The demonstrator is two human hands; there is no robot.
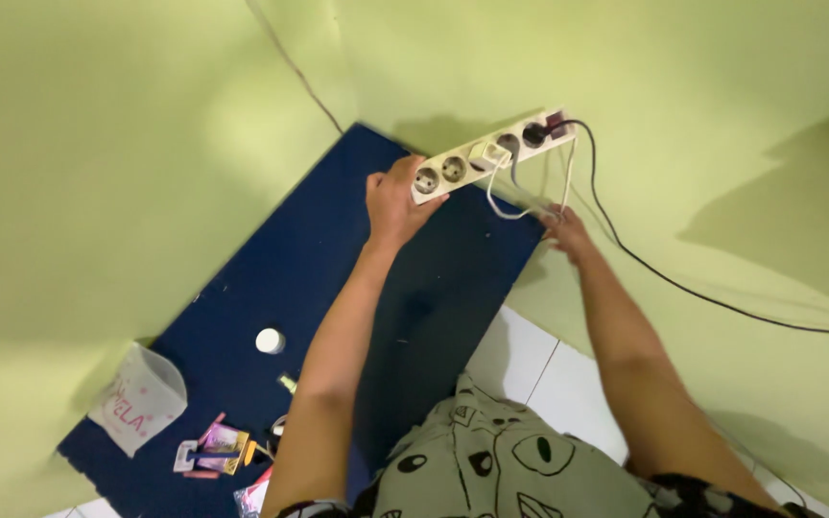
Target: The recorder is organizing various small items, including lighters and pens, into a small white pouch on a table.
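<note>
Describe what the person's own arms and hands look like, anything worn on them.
Both forearms are bare, with no sleeves down to the wrists. The left hand and right hand wear no gloves, and no watch, ring or bracelet is visible. At the bottom edge, dark patterned cloth shows near the upper arms. A pale garment with black cartoon eye shapes lies between the arms.

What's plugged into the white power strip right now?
The power strip holds a white adapter and a dark plug. Two sockets are empty. The left hand covers its near end.
</note>
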